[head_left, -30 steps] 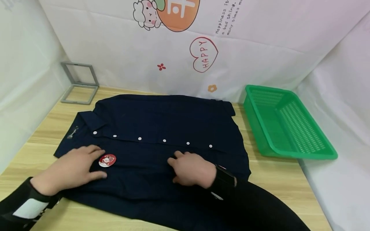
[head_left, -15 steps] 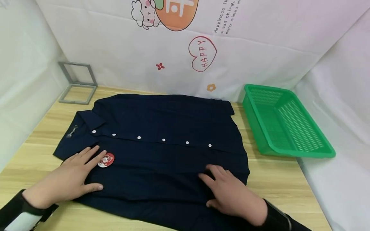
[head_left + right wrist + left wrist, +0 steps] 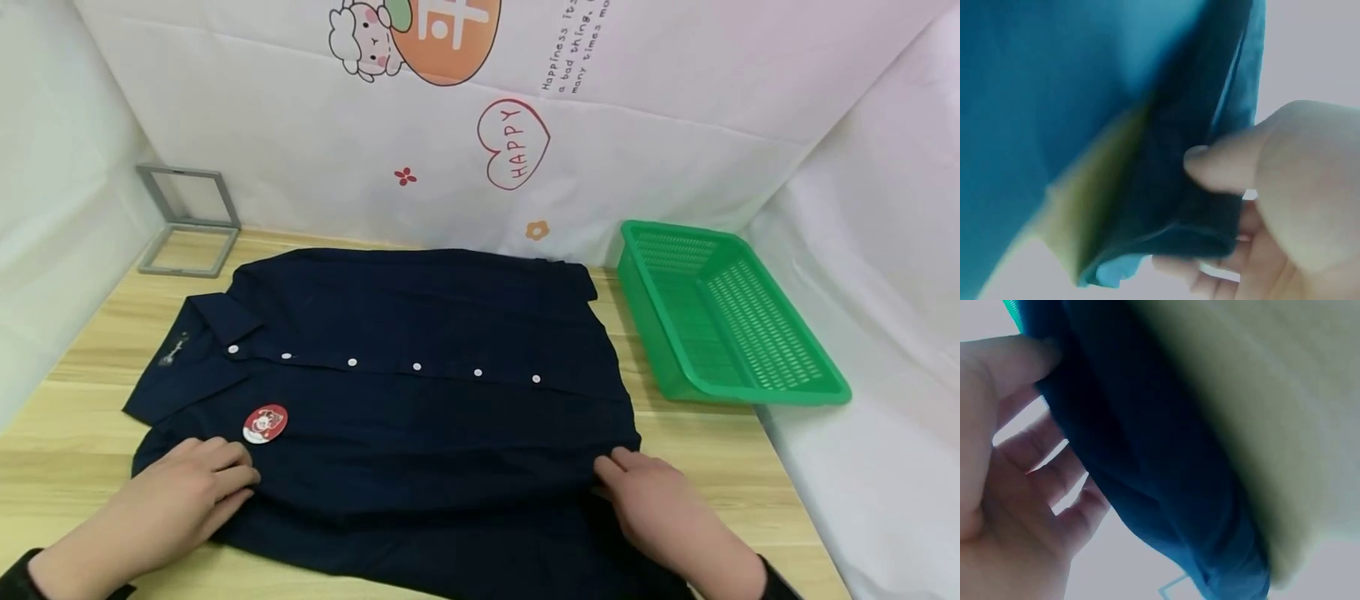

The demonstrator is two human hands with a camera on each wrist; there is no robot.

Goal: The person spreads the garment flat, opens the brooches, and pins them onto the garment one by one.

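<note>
A navy button-up shirt (image 3: 427,312) lies front side up on the table, collar to the left and hem to the right. White buttons run along its placket, and a round red-and-white badge (image 3: 265,423) sits on its chest. My left hand (image 3: 176,496) pinches the cloth below the badge, near the shoulder; in the left wrist view its thumb presses on the fabric and the fingers reach behind. At the hem end my right hand (image 3: 663,504) grips a fold of the shirt, thumb on top and fingers underneath in the right wrist view.
A green perforated basket (image 3: 675,354) stands right of the shirt. At the back left is a grey hinged frame (image 3: 187,225), one half upright. White printed cloth (image 3: 442,125) closes off the back of the wood-grain table (image 3: 82,367), with white cloth on both sides.
The right hand has moved right from the shirt's middle to its hem end and now grips cloth. My left hand has come down off the badge, its spread fingers now pinching the shirt.
</note>
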